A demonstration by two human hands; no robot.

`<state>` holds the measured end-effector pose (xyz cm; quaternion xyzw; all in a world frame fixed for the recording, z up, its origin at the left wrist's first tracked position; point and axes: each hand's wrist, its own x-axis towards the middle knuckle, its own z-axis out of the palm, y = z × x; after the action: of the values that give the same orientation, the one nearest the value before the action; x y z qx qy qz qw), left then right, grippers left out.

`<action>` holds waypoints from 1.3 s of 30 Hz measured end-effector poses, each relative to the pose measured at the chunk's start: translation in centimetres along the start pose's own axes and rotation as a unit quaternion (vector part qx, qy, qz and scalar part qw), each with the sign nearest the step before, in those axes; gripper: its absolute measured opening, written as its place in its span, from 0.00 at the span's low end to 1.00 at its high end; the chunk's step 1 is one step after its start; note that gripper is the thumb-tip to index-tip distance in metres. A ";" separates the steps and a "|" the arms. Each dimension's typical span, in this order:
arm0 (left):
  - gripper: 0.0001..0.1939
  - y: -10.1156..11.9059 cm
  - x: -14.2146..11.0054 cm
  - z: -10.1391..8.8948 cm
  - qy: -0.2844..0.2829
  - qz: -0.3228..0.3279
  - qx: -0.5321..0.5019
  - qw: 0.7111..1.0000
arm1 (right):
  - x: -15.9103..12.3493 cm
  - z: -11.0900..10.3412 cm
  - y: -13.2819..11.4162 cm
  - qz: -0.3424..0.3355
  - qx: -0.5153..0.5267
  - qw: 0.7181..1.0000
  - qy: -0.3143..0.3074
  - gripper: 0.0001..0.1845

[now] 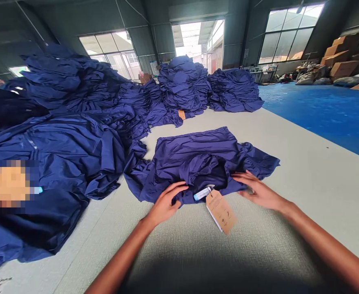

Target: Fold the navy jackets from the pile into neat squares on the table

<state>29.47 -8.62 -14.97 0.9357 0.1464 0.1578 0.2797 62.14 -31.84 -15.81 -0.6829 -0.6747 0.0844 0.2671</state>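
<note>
A navy blue garment [197, 157] lies spread on the grey table [304, 171] in front of me. My left hand [165, 204] rests flat on its near left edge, fingers stretched out. My right hand [257, 190] lies flat on the near right edge, fingers apart. Between the hands a brown cardboard hang tag [221, 211] and a small light blue tag [201, 194] hang from the garment's collar onto the table.
Big heaps of the same navy garments [59, 134] fill the table's left side, and further stacks [185, 83] stand at the far end. A blue floor [320, 110] lies to the right, with cardboard boxes [341, 57] at the back right.
</note>
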 end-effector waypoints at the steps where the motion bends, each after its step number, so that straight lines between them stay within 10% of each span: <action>1: 0.26 0.0 0.0 -0.2 0.002 -0.010 -0.038 0.999 | -0.2 -0.1 -0.2 0.015 0.029 0.999 -0.019 0.25; 7: 0.29 -0.4 4.6 1.7 0.094 -0.202 -0.160 0.962 | 4.2 2.0 -0.4 0.199 0.096 0.973 0.071 0.31; 12: 0.18 2.7 5.0 0.6 0.149 -0.092 -0.175 0.969 | 5.4 1.3 -2.7 0.122 0.152 0.966 0.169 0.16; 15: 0.18 4.7 0.6 -2.4 -0.002 0.012 -0.265 0.964 | 0.7 -1.3 -3.7 0.061 0.223 0.963 0.138 0.17; 18: 0.25 5.6 -2.9 -4.9 -0.191 0.052 -0.343 0.918 | -4.6 -4.4 -3.2 0.061 0.258 0.961 -0.074 0.17; 20: 0.23 5.6 -3.1 -5.4 -0.174 0.009 -0.305 0.936 | -6.1 -5.8 -2.5 0.083 0.295 0.947 -0.101 0.21; 26: 0.25 4.7 3.2 0.0 -0.026 -0.030 -0.008 0.999 | 0.2 -3.5 -1.4 0.133 0.141 0.974 0.120 0.26; 33: 0.31 3.0 2.0 5.6 -0.112 -0.025 0.217 0.969 | -0.4 4.0 -0.6 0.179 -0.154 0.970 -0.055 0.37; 36: 0.31 3.4 2.3 4.1 -0.149 -0.014 0.228 0.962 | -1.7 1.7 1.3 0.110 -0.094 0.989 -0.016 0.34; 39: 0.28 3.3 5.6 2.0 -0.128 -0.019 0.231 0.964 | -0.5 -2.9 4.9 0.203 -0.106 0.963 0.143 0.32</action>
<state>35.90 -10.19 -13.52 0.9843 0.1593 -0.0066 0.0754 67.77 -32.78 -15.82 -0.8350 -0.4816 -0.0341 0.2639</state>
